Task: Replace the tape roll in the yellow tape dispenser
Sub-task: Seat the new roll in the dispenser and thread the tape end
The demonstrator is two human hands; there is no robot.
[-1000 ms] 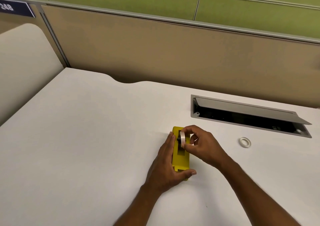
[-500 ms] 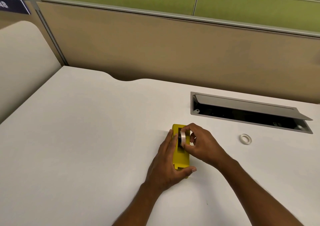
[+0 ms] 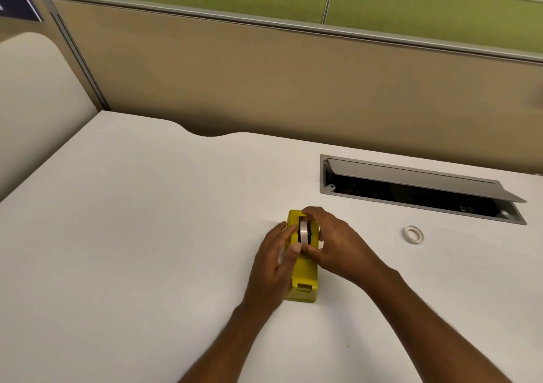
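The yellow tape dispenser (image 3: 305, 277) lies on the white desk (image 3: 141, 235), its cutter end toward me. A pale tape roll (image 3: 303, 231) stands on edge in the dispenser's slot. My right hand (image 3: 338, 244) curls over the far end, thumb and fingers pinching that roll. My left hand (image 3: 274, 265) lies along the dispenser's left side, its fingertips touching the body beside the roll. A second, thin white tape ring (image 3: 413, 234) lies flat on the desk to the right, apart from both hands.
An open cable tray (image 3: 417, 194) with a raised grey flap is sunk into the desk behind the ring. A tan partition (image 3: 264, 88) closes off the back edge. A rounded beige panel (image 3: 32, 103) stands at the left.
The roll has gone down from above the slot into the dispenser with my right hand on it. My left thumb has come off the dispenser's near end and the hand has slid up beside the roll.
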